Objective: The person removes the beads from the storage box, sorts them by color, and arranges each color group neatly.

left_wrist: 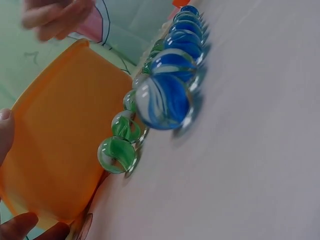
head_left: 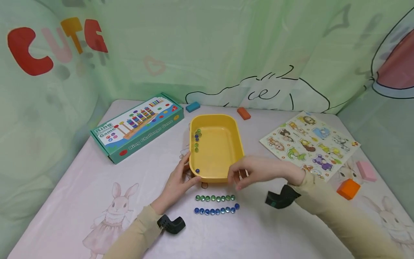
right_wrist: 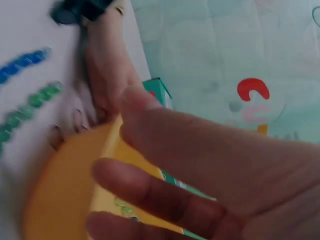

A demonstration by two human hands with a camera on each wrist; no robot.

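A yellow plastic bin (head_left: 216,144) stands in the middle of the table, with several green and blue marbles (head_left: 196,145) along its left side inside. My left hand (head_left: 176,181) holds the bin's near left corner, thumb at the near rim and fingers along the left wall. Over the near right corner hovers my right hand (head_left: 250,171), its fingers loosely bent and nothing between them in the right wrist view. In front of the bin lie a row of green marbles (head_left: 213,198) and, nearer, a row of blue marbles (left_wrist: 165,102), whose rightmost one sits slightly higher.
At the back left lies a green Ring Challenge Game box (head_left: 139,126). A wooden animal puzzle board (head_left: 310,144) is on the right, beside an orange block (head_left: 348,189) and a pink block (head_left: 367,171). Behind the bin are a blue block (head_left: 193,107) and a red-orange block (head_left: 244,113).
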